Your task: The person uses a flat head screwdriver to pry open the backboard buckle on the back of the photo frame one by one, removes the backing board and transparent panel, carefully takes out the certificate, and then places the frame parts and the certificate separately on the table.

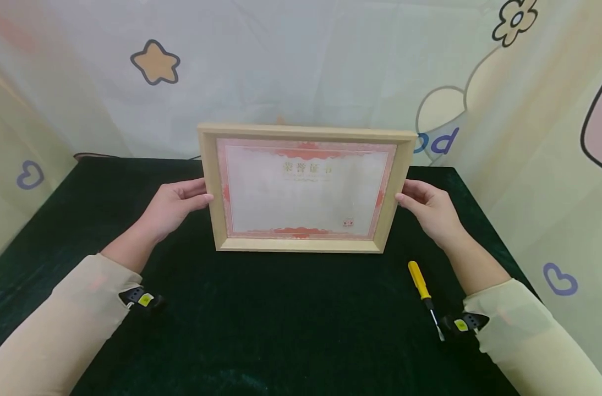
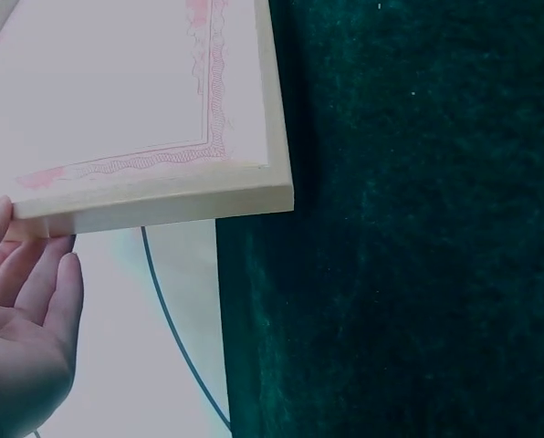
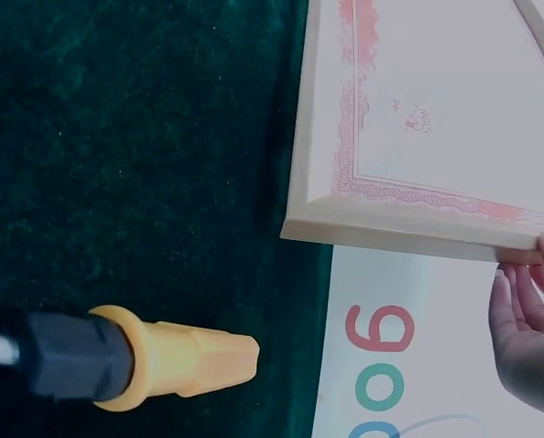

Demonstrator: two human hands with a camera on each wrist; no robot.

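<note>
A pale, smooth, rectangular wooden frame stands upright toward the far side of the velvety dark-green cloth, its side edges pinched between thumb and fingers by the left hand and the right hand. Inside, a white certificate with an ornate pink-red border reads "荣誉证书" in gold. A screwdriver with a faceted yellow handle lies near the right forearm, and the softly creased backdrop shows a coloured "od".
</note>
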